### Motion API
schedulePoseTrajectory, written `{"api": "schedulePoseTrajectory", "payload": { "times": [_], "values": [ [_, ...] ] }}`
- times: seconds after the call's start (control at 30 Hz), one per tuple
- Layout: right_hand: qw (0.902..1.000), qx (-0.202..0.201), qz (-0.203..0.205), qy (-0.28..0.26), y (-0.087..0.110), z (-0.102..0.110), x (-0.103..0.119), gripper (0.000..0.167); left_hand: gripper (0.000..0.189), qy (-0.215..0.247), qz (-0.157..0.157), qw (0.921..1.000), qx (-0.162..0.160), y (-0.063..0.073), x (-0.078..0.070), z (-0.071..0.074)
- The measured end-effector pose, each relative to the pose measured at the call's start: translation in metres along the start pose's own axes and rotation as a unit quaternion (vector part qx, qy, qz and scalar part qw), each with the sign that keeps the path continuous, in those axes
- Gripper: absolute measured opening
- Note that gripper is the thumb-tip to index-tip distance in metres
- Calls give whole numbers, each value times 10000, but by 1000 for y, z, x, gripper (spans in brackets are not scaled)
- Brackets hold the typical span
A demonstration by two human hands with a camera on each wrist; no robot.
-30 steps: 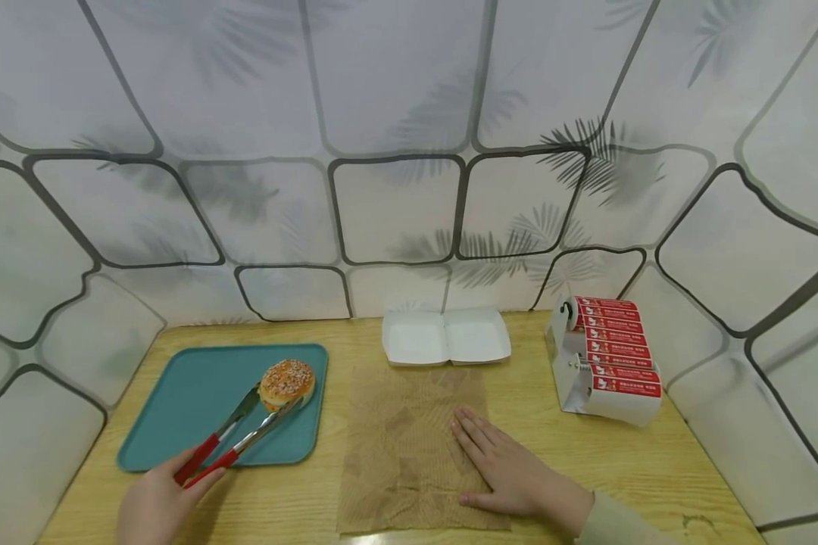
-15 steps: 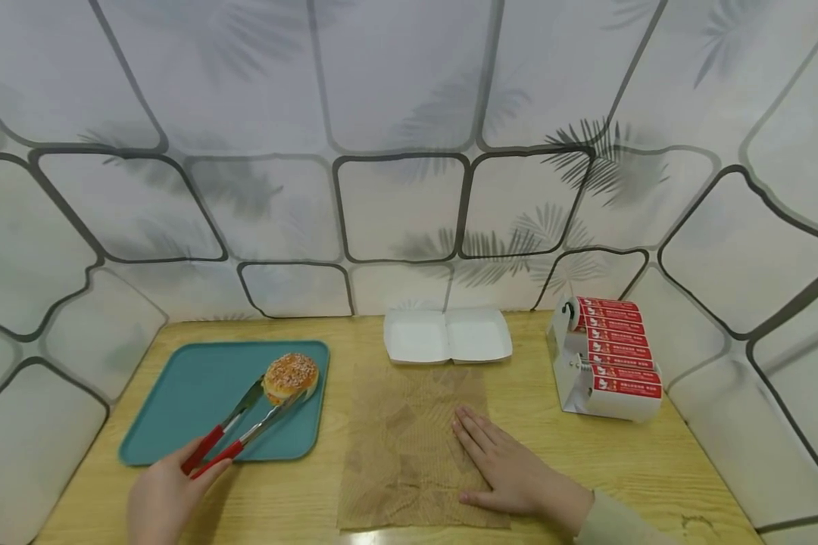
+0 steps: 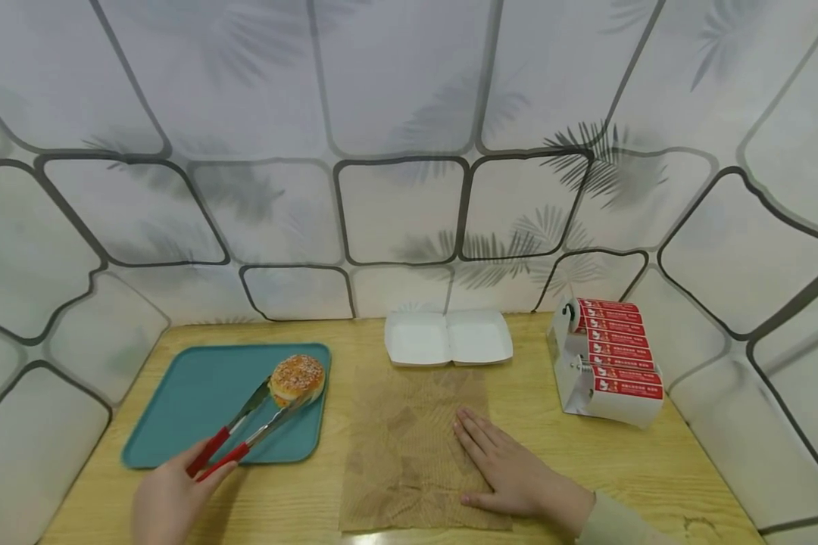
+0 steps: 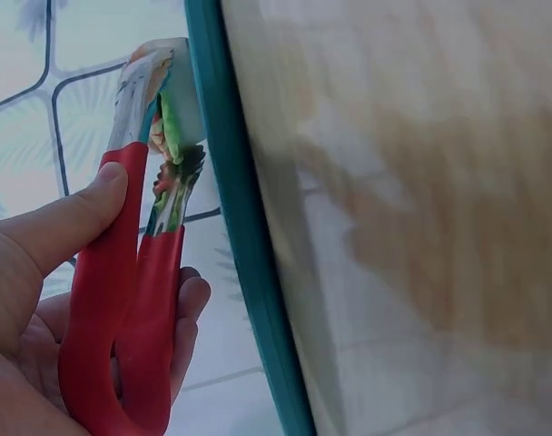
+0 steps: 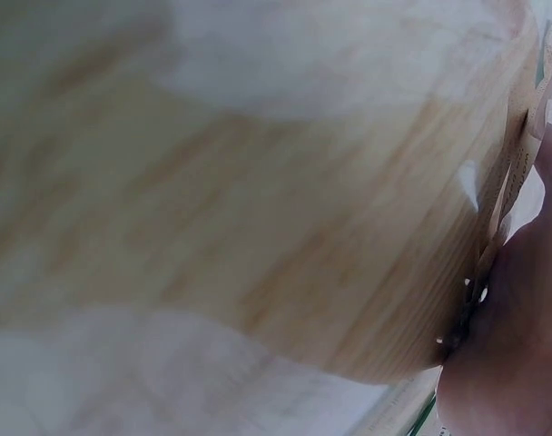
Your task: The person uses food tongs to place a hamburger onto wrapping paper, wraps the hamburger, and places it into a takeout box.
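Observation:
My left hand (image 3: 173, 496) grips red-handled metal tongs (image 3: 241, 430), thumb on one handle and fingers behind the other in the left wrist view. The tong tips sit on either side of a seeded burger (image 3: 297, 377) at the right part of the teal tray (image 3: 198, 401). Some green and red filling shows between the tips in the left wrist view. My right hand (image 3: 507, 469) rests with straight fingers on the right side of a brown paper sheet (image 3: 409, 454). In the right wrist view that hand (image 5: 512, 336) appears at the right edge, beside the paper.
Behind the brown paper stands an opened white cardboard box (image 3: 448, 338) with two halves. A dispenser holding rolls of red and white labels (image 3: 616, 359) stands at the right on the wooden table (image 3: 586, 469). Patterned white walls (image 3: 409, 212) enclose the back and sides.
My left hand, the tongs and the burger have shifted slightly to the right over the tray. My right hand stays in place on the paper.

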State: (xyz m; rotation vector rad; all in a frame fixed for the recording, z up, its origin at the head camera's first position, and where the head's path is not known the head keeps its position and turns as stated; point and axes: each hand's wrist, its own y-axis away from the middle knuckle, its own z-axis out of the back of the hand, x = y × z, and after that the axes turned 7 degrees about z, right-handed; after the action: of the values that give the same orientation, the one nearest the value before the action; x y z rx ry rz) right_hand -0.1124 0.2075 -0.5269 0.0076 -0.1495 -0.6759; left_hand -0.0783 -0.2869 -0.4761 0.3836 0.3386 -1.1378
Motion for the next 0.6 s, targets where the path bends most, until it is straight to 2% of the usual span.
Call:
{"api": "schedulePoseTrajectory", "payload": {
  "times": [0.3, 0.6],
  "values": [
    [10000, -73, 25, 21, 0, 0, 0, 99, 71, 48, -208, 9991, -359, 4, -12, 1],
    [9999, -125, 17, 103, 0, -2, -1, 100, 68, 89, -420, 9984, -361, 12, -27, 2]
  ]
}}
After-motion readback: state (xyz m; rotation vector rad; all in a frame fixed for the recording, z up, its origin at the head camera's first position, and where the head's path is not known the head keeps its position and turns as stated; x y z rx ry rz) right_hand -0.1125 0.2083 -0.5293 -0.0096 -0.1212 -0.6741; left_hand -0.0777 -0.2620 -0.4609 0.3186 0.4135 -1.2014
